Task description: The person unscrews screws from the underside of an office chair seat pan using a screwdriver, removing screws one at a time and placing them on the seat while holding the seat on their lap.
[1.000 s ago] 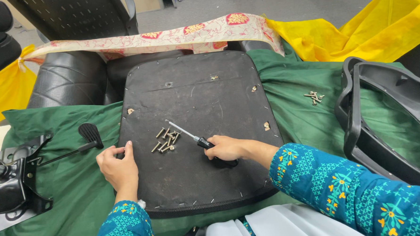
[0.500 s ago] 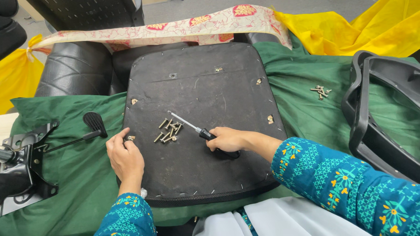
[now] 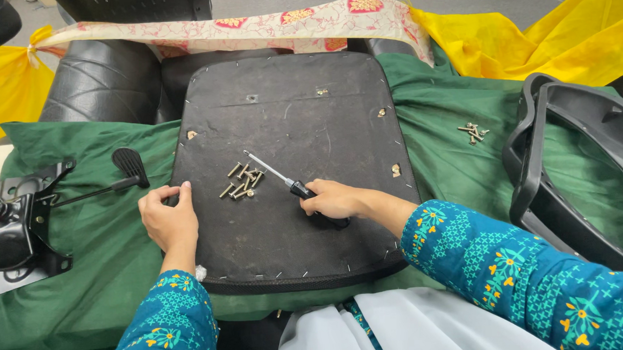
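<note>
A black chair seat base [image 3: 295, 113] lies upside down on a green cloth [image 3: 90, 227]. Several brass screws [image 3: 242, 183] are piled near its middle left. My right hand [image 3: 332, 198] rests on the base and grips the black handle of a screwdriver [image 3: 273, 173], whose metal shaft points up-left toward the screws. My left hand [image 3: 168, 220] grips the base's left edge, fingers curled over the rim.
A black chair mechanism with a lever [image 3: 26, 215] lies at the left. A black plastic chair frame [image 3: 570, 157] sits at the right. More screws [image 3: 472, 132] lie on the cloth right of the base. Yellow fabric [image 3: 529, 32] and a patterned cloth [image 3: 284, 22] lie behind.
The view has shifted slightly. My right hand stays on the screwdriver and my left hand stays on the base's left edge.
</note>
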